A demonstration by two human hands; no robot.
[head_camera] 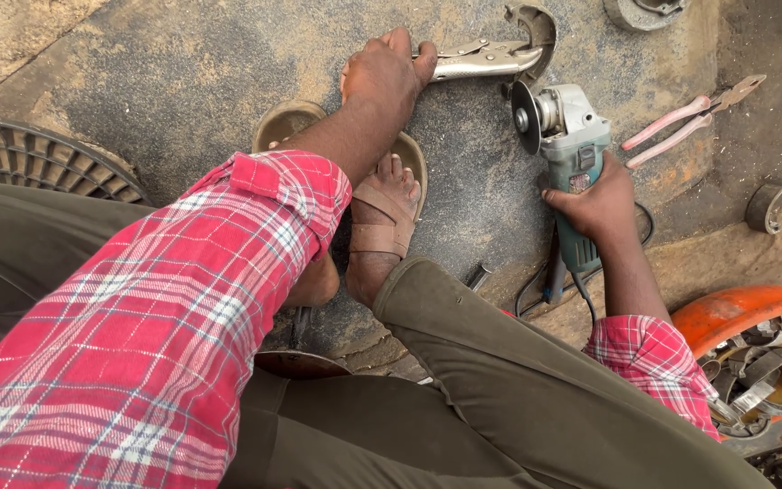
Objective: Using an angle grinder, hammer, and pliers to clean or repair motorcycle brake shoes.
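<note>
Gripping stage: left hand (382,77) clasping pliers (486,59) at 12 o'clock, clamped on curved metal piece (536,32); right hand (601,201) wrapped around grinder (567,145) at 2 o'clock. Steady bracing needed before disc contact.

We see pink-handled pliers (681,127) just right of the sandalled foot (382,217), an orange tub (735,312) of metal scraps farther right, a ribbed round grille (38,163) far left.
</note>
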